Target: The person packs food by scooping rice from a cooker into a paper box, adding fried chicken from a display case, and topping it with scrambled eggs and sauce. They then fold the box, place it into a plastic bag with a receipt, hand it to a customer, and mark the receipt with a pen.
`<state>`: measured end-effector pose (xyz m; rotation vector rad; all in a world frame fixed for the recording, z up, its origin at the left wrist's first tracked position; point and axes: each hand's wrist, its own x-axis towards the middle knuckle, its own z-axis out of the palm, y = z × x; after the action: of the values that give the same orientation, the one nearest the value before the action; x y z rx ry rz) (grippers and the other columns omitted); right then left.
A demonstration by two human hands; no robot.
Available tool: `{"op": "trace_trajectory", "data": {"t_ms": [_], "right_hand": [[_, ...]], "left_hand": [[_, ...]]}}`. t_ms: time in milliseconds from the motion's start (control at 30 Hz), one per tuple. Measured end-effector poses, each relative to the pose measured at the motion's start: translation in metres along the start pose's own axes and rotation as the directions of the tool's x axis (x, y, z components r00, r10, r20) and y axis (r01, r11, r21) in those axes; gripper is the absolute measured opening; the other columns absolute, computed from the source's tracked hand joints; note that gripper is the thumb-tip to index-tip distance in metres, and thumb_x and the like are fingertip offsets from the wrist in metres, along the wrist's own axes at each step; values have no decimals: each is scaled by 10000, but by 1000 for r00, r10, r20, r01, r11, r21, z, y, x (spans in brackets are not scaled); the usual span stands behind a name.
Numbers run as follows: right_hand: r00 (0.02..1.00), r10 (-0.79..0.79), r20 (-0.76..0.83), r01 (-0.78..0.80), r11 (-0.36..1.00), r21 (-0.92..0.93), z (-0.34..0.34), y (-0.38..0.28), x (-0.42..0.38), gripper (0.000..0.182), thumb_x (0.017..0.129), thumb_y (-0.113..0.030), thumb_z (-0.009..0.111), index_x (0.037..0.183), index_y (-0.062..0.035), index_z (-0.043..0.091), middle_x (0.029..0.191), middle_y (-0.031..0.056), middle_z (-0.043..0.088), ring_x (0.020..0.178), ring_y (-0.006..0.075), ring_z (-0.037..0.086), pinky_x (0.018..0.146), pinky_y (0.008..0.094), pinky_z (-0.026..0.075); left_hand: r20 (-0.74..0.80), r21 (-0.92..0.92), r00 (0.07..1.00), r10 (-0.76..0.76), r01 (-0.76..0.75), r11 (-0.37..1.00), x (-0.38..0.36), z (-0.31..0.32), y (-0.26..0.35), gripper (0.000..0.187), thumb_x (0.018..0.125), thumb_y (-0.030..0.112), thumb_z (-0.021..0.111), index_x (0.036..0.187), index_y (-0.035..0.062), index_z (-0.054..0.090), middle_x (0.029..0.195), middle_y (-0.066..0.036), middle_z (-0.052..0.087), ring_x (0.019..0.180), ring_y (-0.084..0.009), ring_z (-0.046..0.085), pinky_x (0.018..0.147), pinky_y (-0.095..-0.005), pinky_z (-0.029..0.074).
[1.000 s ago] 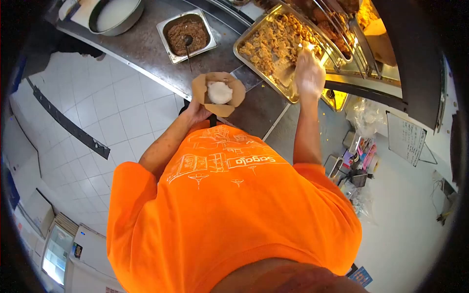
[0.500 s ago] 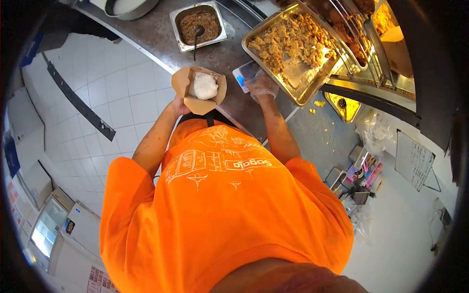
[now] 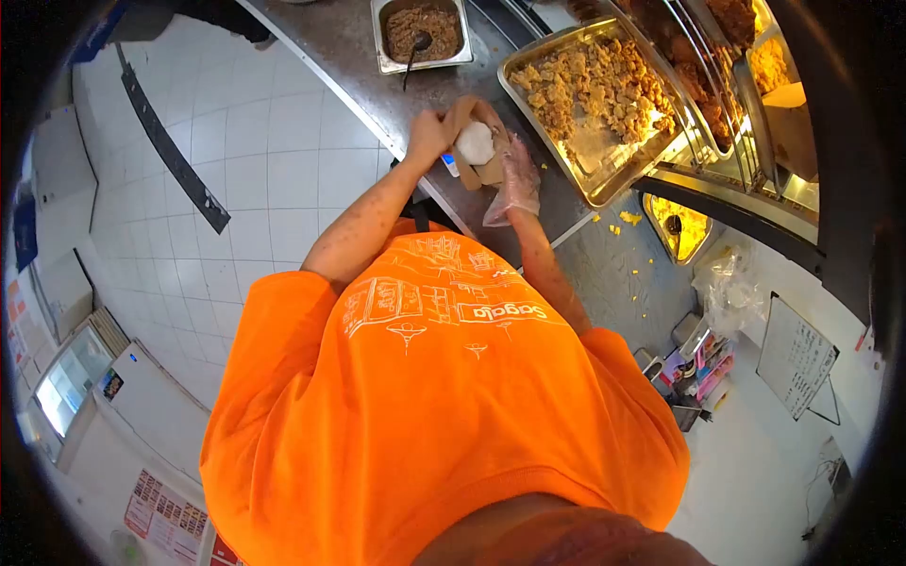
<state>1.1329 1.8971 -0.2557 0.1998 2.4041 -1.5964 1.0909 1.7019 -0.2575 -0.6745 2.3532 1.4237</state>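
Observation:
An open brown cardboard box [image 3: 486, 174] with a mound of white rice [image 3: 475, 143] in it stands over a white device [image 3: 450, 164] with a blue patch, mostly hidden beneath it. On the box's left side, my left hand [image 3: 430, 138] has its fingers closed on the cardboard. My right hand [image 3: 518, 179], in a clear plastic glove, is against the box's right side; its fingers are partly hidden by glare and the glove. A metal tray of fried pieces [image 3: 604, 94] lies to the right. Behind the box is a steel pan of brown minced food [image 3: 415, 33] with a dark spoon.
The counter's front edge [image 3: 349, 99] runs diagonally beside my left forearm. Metal racks [image 3: 708, 80] with fried food rise at the right. A tray of yellow food [image 3: 681, 226] sits below them, with yellow crumbs around it. A whiteboard [image 3: 796, 356] stands farther right.
The box with rice has moved right, over the white device. My left hand went with it, and my right hand moved from the device to the box's side. The view has shifted.

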Motion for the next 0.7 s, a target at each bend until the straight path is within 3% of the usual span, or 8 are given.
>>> {"op": "trace_trajectory", "data": {"t_ms": [100, 233, 300, 400, 467, 567, 633, 700], "right_hand": [[994, 108, -25, -106, 991, 80, 3, -32, -7, 463, 888, -223, 544, 1324, -94, 453, 1314, 124, 487, 1166, 282, 507, 883, 364, 486], [978, 198, -64, -161, 915, 369, 8, -24, 0, 441, 850, -139, 590, 1278, -113, 488, 1206, 126, 522, 878, 226, 625, 548, 292, 579], [966, 250, -58, -208, 894, 397, -2, -53, -11, 448, 855, -188, 612, 1278, -112, 485, 1161, 122, 540, 849, 201, 615, 529, 308, 565], [953, 277, -121, -264, 958, 116, -21, -57, -28, 377, 862, -270, 623, 1187, -94, 547, 915, 95, 605, 598, 125, 544, 477, 285, 489], [948, 317, -22, -307, 932, 193, -37, -56, -41, 292, 866, -273, 622, 1082, -81, 583, 797, 62, 588, 554, 112, 525, 457, 266, 436], [914, 392, 99, -404, 870, 284, -51, -83, -61, 167, 886, -241, 601, 853, -78, 618, 552, -14, 480, 465, 80, 447, 407, 229, 324], [978, 148, 149, -180, 956, 232, -67, -87, -66, 155, 893, -211, 592, 831, -71, 619, 548, -18, 471, 452, 75, 437, 392, 218, 303], [973, 189, 132, -215, 951, 223, -84, -112, -63, 142, 902, -186, 577, 821, -78, 619, 538, -17, 457, 444, 74, 430, 389, 221, 279]], "left_hand": [[-158, 187, 943, 294, -264, 946, 35, 12, -15, 442, 807, 392, 640, 793, -49, 671, 652, -198, 645, 663, -247, 689, 593, -358, 520], [-93, 216, 985, 143, -120, 969, 47, 2, -14, 393, 836, 351, 604, 868, -35, 669, 710, -202, 663, 636, -280, 675, 570, -378, 507], [-93, -171, 974, 204, -218, 961, 48, 0, -30, 339, 852, 294, 550, 967, -6, 661, 879, -226, 663, 868, -386, 641, 747, -411, 501], [-277, -237, 919, 279, -347, 908, 1, -21, -42, 316, 866, 239, 504, 1074, 22, 599, 927, -202, 662, 875, -375, 632, 777, -412, 490], [-190, 165, 907, 376, -348, 923, -46, -25, -54, 310, 862, 239, 492, 1105, 66, 574, 918, -192, 657, 839, -375, 629, 757, -437, 495], [296, 325, 795, 529, -605, 727, -83, -14, -68, 418, 850, 260, 527, 1257, 166, 512, 884, -177, 656, 805, -347, 638, 697, -439, 518], [590, 601, 801, 98, -517, 609, -95, -7, -39, 560, 846, 329, 541, 1375, 232, 385, 836, -157, 660, 741, -335, 654, 643, -446, 530], [596, 595, 780, 191, -588, 547, -88, 1, -63, 683, 848, 382, 546, 1447, 266, 240, 810, -142, 667, 678, -331, 657, 591, -452, 534]]}}
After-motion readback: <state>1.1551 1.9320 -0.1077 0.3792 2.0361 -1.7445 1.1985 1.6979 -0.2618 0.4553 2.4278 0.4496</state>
